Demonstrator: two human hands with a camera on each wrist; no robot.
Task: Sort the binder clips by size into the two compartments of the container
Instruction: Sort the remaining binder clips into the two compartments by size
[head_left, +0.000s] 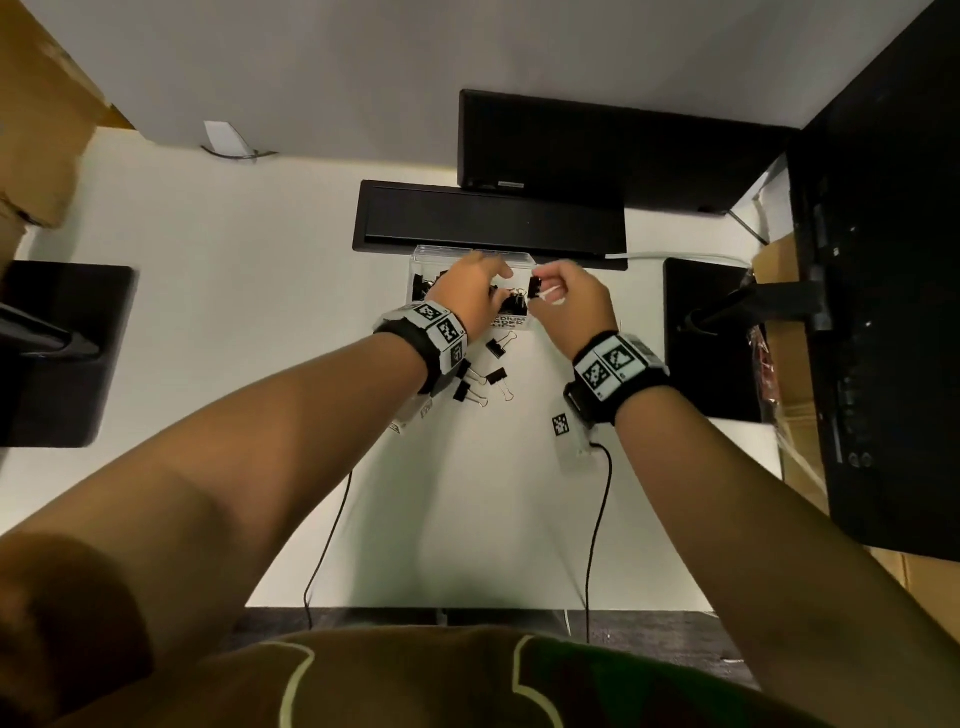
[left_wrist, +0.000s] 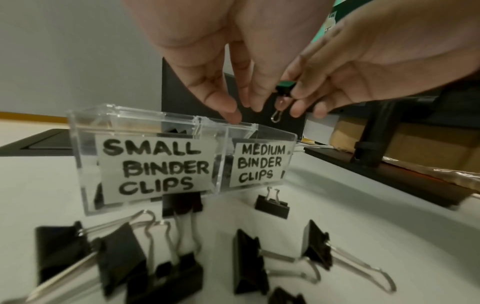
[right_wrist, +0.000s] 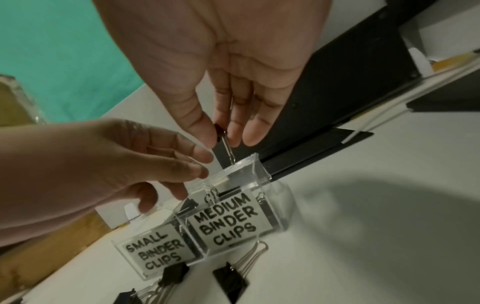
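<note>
1. The sort is judged partly done: black clips are being held in both compartments of the clear container (left_wrist: 85, 164), while several loose clips (head_left: 496, 382) are lying on the table near it.
2. A small clip (right_wrist: 220, 131) is being pinched by the right hand (head_left: 574, 306) above the right, "medium" compartment.
3. The left hand (head_left: 470, 296) is being held with relaxed fingers, gripping nothing, over the container, just left of that clip.
</note>
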